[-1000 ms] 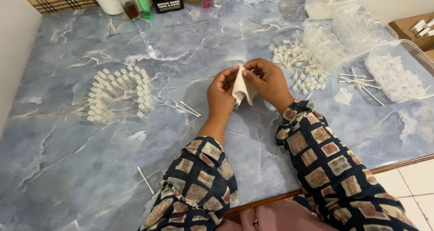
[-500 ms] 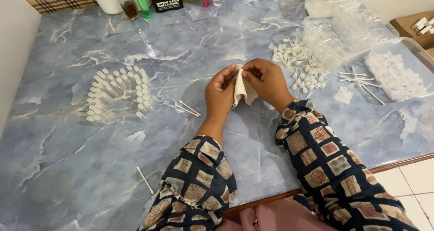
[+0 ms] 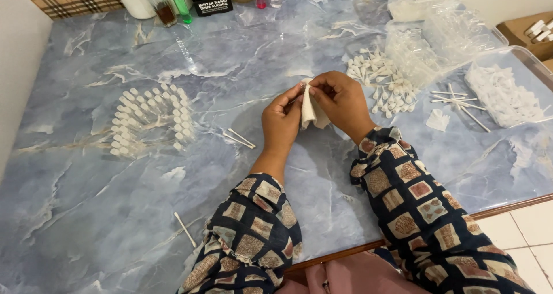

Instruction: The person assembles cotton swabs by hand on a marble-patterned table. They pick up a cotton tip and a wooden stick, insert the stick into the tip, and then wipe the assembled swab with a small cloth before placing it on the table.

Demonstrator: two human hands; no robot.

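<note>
Head view showed that we held a small white cloth between our hands, above the middle of the marble table. Our left hand pinched its left edge with thumb and fingertips closed on it, and our right hand was closed on its top and right side. The cloth hung folded and limp, so we judged it very light, soft and not fragile; it should bend wherever it was not held. A pinch at the upper edge, near the corner, seemed the best place to hold it. To the left lay rows of white swabs, and two loose sticks lay near our left hand.
</note>
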